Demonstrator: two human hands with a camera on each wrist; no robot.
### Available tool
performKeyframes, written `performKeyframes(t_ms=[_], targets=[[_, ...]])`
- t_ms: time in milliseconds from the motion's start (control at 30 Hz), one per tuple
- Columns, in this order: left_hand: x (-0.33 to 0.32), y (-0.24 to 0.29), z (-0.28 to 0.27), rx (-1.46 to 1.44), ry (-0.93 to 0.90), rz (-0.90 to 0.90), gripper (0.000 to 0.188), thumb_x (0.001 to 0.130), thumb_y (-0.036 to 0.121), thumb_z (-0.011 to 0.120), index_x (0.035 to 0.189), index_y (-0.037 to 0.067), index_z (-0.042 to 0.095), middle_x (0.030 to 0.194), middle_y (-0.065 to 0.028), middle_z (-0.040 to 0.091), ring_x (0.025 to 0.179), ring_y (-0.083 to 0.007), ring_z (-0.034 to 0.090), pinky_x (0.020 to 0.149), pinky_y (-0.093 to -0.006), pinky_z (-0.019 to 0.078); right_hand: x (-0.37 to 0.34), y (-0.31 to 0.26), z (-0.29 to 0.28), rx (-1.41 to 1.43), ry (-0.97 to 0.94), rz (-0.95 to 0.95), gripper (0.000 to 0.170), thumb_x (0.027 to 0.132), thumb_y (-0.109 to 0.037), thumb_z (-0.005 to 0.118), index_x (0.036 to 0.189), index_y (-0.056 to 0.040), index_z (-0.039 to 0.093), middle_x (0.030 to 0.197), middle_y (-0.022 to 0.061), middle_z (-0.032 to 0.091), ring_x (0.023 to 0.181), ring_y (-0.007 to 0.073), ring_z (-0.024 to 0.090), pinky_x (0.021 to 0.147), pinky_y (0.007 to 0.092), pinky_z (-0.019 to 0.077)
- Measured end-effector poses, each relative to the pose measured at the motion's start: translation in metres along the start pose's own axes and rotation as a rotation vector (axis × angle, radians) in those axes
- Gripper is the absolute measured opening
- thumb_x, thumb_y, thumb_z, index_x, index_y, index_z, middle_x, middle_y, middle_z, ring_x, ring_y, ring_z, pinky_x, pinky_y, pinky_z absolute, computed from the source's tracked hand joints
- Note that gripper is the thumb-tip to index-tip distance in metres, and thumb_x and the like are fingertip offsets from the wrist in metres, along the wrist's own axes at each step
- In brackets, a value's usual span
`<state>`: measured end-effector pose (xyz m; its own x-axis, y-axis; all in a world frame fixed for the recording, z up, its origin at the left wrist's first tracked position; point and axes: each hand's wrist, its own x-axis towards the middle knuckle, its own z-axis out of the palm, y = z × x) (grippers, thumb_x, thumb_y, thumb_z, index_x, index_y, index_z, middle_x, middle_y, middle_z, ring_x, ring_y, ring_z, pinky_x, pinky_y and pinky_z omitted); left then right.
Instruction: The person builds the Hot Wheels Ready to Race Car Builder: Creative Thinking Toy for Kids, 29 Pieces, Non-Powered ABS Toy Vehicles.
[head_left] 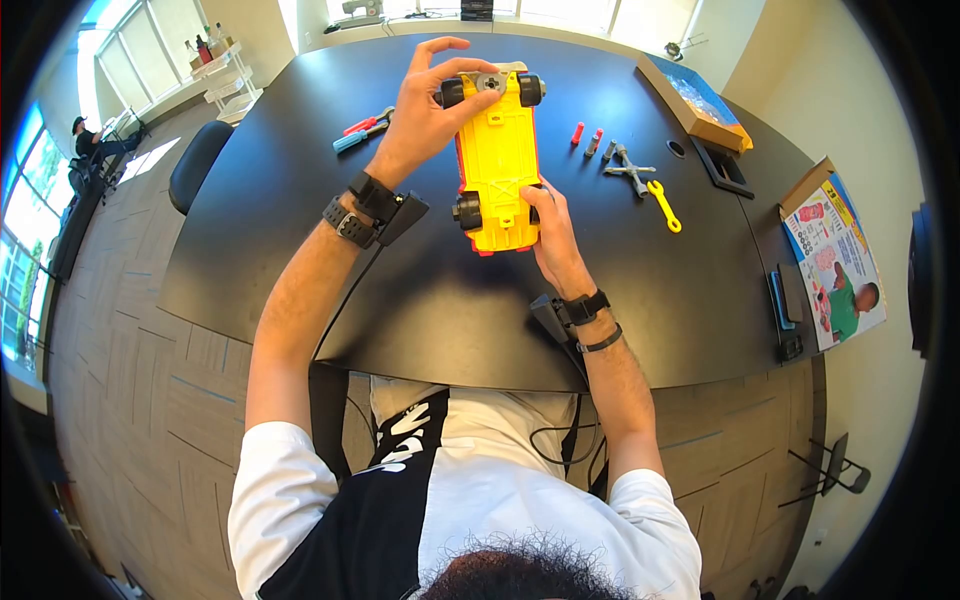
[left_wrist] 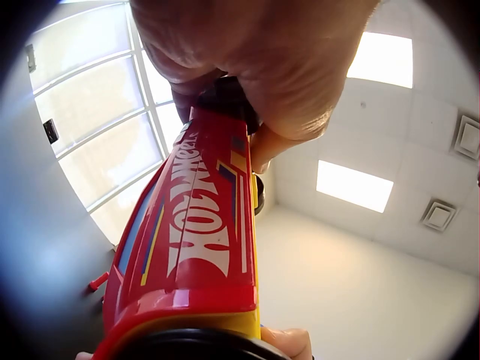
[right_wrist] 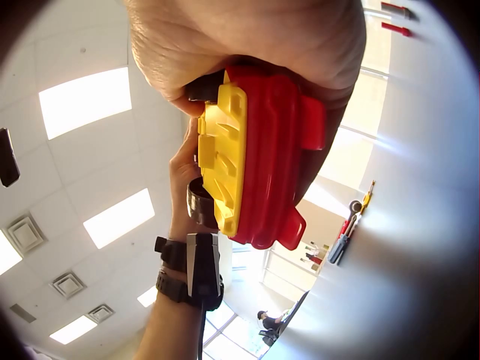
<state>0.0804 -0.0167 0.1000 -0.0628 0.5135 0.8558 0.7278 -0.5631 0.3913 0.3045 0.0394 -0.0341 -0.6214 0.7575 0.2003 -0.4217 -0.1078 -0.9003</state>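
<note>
A red toy car [left_wrist: 199, 217] with white lettering on its side is held up over the table, its yellow underside [head_left: 497, 170] facing the head camera. At the car's far end, my left hand [head_left: 425, 105] pinches around a black wheel and a grey round part [head_left: 490, 84], thumb and a finger on it and other fingers raised. Lower on the opposite side, my right hand [head_left: 556, 230] grips the body, its thumb on the yellow underside. The fingers behind the car are hidden in the head view. In the right wrist view, the red bumper [right_wrist: 270, 165] shows beneath the right palm.
On the dark table [head_left: 640, 310] lie a red and a blue-handled tool [head_left: 365, 130] at left. Several small red and grey pieces [head_left: 592, 143], a grey cross-shaped part [head_left: 630, 172] and a yellow wrench [head_left: 664, 207] lie at right. Beyond are an open box [head_left: 690, 100] and printed packaging [head_left: 835, 260].
</note>
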Motion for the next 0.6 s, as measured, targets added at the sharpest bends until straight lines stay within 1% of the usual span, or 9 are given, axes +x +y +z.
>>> performKeyframes(t_ms=[133, 233, 300, 333, 400, 433, 500, 533, 600], targets=[[0.001, 0.004, -0.005, -0.063, -0.07, -0.077, 0.03, 0.096, 0.025, 0.084, 0.124, 0.014, 0.081, 0.149, -0.0112, 0.054, 0.123, -0.02, 0.062, 0.098, -0.0326, 0.0551, -0.003, -0.01, 0.004, 0.001, -0.044, 0.013, 0.07, 0.103, -0.032, 0.069, 0.154, 0.0112, 0.046, 0.135, 0.0124, 0.066, 0.124, 0.0162, 0.063, 0.11, 0.0309, 0.048], [-0.003, -0.003, -0.005, 0.009, -0.101, -0.001, 0.047, 0.101, 0.03, 0.08, 0.144, 0.016, 0.07, 0.149, -0.0112, 0.054, 0.124, -0.0215, 0.062, 0.099, -0.0332, 0.0555, -0.006, -0.017, 0.009, 0.011, -0.055, 0.032, 0.071, 0.103, -0.031, 0.069, 0.155, 0.0106, 0.046, 0.136, 0.0127, 0.066, 0.125, 0.0163, 0.063, 0.111, 0.0316, 0.0478], [-0.011, -0.009, -0.001, -0.213, 0.022, -0.193, 0.063, 0.106, 0.044, 0.071, 0.158, 0.014, 0.053, 0.149, -0.0128, 0.054, 0.123, -0.0233, 0.064, 0.101, -0.0344, 0.0563, -0.007, -0.02, 0.015, 0.038, -0.014, -0.014, 0.066, 0.103, -0.026, 0.071, 0.155, 0.0072, 0.048, 0.138, 0.0106, 0.066, 0.125, 0.016, 0.063, 0.111, 0.0318, 0.0481], [-0.013, -0.013, -0.003, -0.213, 0.021, -0.192, 0.063, 0.106, 0.044, 0.071, 0.158, 0.014, 0.053, 0.149, -0.0128, 0.054, 0.123, -0.0233, 0.064, 0.101, -0.0344, 0.0563, -0.007, -0.023, 0.016, 0.038, -0.014, -0.015, 0.066, 0.103, -0.026, 0.071, 0.155, 0.0072, 0.048, 0.138, 0.0106, 0.066, 0.125, 0.016, 0.063, 0.111, 0.0318, 0.0481], [-0.018, -0.022, -0.014, -0.405, 0.134, -0.6, 0.075, 0.108, 0.064, 0.056, 0.16, 0.011, 0.044, 0.154, -0.0157, 0.05, 0.119, -0.0255, 0.067, 0.097, -0.038, 0.0596, -0.007, -0.03, 0.017, -0.023, -0.039, -0.148, 0.062, 0.101, -0.015, 0.075, 0.155, 0.0035, 0.051, 0.139, 0.0079, 0.065, 0.127, 0.0152, 0.062, 0.113, 0.0334, 0.0476], [-0.023, -0.02, -0.019, -0.405, 0.134, -0.599, 0.075, 0.108, 0.064, 0.056, 0.16, 0.011, 0.044, 0.154, -0.0157, 0.05, 0.119, -0.0255, 0.067, 0.097, -0.038, 0.0596, -0.008, -0.035, 0.017, -0.024, -0.039, -0.149, 0.062, 0.101, -0.015, 0.075, 0.155, 0.0035, 0.051, 0.139, 0.0079, 0.065, 0.127, 0.0152, 0.062, 0.113, 0.0334, 0.0476], [-0.037, -0.014, -0.029, -0.478, -0.003, -1.09, 0.08, 0.106, 0.077, 0.045, 0.15, 0.011, 0.052, 0.144, -0.019, 0.06, 0.107, -0.0265, 0.073, 0.088, -0.0373, 0.064, -0.007, -0.046, 0.017, -0.155, -0.087, -0.305, 0.065, 0.095, -0.004, 0.08, 0.155, -0.0011, 0.053, 0.139, 0.0058, 0.066, 0.13, 0.0146, 0.061, 0.115, 0.0348, 0.047], [-0.043, -0.02, -0.036, -0.478, 0.003, -1.087, 0.08, 0.106, 0.077, 0.045, 0.15, 0.011, 0.052, 0.144, -0.019, 0.06, 0.107, -0.0265, 0.073, 0.088, -0.0373, 0.064, -0.005, -0.05, 0.018, -0.157, -0.093, -0.307, 0.065, 0.095, -0.004, 0.08, 0.155, -0.0011, 0.053, 0.139, 0.0058, 0.066, 0.13, 0.0146, 0.061, 0.115, 0.0348, 0.047], [-0.056, -0.032, -0.047, -0.994, -0.594, -1.143, 0.103, 0.095, 0.09, 0.049, 0.144, 0.0, 0.053, 0.119, -0.0212, 0.072, 0.1, -0.0251, 0.077, 0.077, -0.0354, 0.0659, 0.002, -0.058, 0.017, -0.34, -0.131, -0.482, 0.07, 0.09, 0.0, 0.083, 0.154, -0.0031, 0.056, 0.146, 0.0077, 0.065, 0.135, 0.0173, 0.06, 0.122, 0.0384, 0.0422]])
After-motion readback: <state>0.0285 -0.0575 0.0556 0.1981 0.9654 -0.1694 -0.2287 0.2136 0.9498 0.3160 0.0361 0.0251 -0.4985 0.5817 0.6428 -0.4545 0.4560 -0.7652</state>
